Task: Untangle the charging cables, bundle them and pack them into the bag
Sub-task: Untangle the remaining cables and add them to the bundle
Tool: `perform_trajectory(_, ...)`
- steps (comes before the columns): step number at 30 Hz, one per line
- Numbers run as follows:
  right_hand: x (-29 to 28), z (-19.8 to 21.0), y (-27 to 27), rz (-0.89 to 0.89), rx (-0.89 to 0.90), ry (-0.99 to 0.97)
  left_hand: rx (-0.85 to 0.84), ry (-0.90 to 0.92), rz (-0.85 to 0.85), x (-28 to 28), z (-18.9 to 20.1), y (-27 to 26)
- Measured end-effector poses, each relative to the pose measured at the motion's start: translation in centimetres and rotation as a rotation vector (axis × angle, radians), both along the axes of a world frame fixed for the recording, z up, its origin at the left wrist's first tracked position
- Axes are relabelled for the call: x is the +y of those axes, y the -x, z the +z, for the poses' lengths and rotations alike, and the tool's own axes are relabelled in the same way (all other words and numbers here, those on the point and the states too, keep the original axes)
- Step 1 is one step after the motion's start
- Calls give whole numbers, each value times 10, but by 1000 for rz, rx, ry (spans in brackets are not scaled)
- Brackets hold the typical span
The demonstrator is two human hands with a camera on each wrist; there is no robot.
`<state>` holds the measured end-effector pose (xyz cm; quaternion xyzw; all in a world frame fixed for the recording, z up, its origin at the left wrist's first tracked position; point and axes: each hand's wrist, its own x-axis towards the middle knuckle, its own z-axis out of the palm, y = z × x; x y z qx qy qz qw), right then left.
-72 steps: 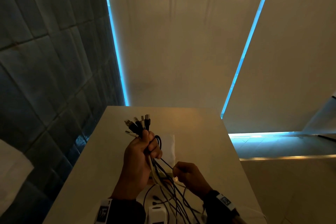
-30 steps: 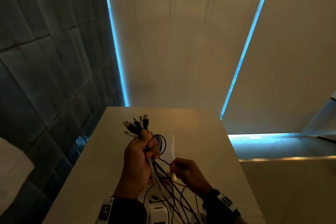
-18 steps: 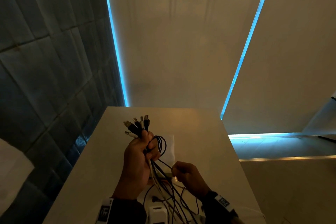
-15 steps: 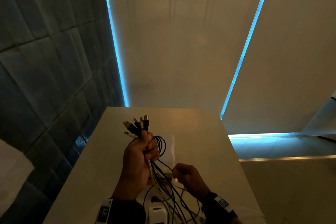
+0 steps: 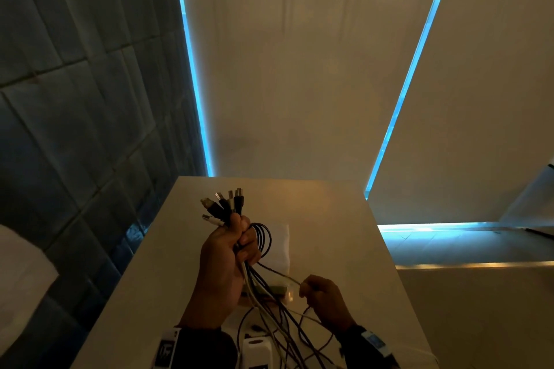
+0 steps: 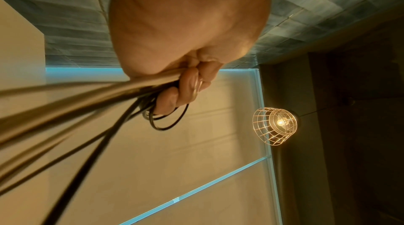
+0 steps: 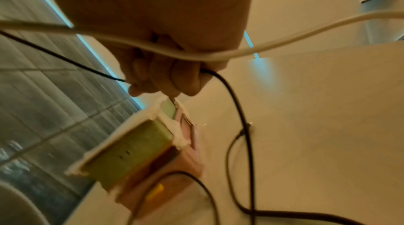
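Note:
My left hand (image 5: 242, 238) is raised over the table and grips a bundle of black and white charging cables (image 5: 263, 287), plug ends (image 5: 223, 204) fanned out above the fist. In the left wrist view the fingers (image 6: 186, 88) are curled round the cables (image 6: 87, 104), with a small black loop beside them. My right hand (image 5: 305, 284) pinches one thin black cable (image 5: 274, 269) that runs taut from the left fist. In the right wrist view its fingertips (image 7: 159, 81) hold that black cable (image 7: 65, 59), and a white cable (image 7: 196, 54) crosses in front.
A pale flat bag (image 5: 280, 244) lies on the beige table (image 5: 329, 219) beyond my hands. A green and pink pouch with a white edge (image 7: 140, 152) lies under my right hand. A white adapter (image 5: 257, 353) and loose cable loops lie at the near edge. A tiled wall stands left.
My right hand has shifted slightly right and lower, drawing the thin black cable out from the bundle. The left hand has kept its grip and barely moved.

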<state>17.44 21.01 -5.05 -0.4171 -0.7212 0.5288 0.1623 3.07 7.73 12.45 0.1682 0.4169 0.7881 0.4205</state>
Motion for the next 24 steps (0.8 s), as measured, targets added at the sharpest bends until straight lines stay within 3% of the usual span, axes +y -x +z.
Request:
perform_trajectory(4, -6, 67, 12, -118, 303, 107, -27, 60, 16, 3, -3, -1)
perform_trajectory(7, -22, 125, 17, 45, 530, 74, -19, 114, 37, 5, -3, -7)
perform_trajectory(10, -40, 155, 19, 249, 584, 31, 9, 134, 65, 5, -5, -9)
perform_trajectory(16, -41, 133, 15, 325, 455, 4, -139, -69, 28, -1, 2, -4)
perform_trajectory(24, -26, 80, 7, 243, 311, 13, -55, -78, 13, -1, 2, -5)
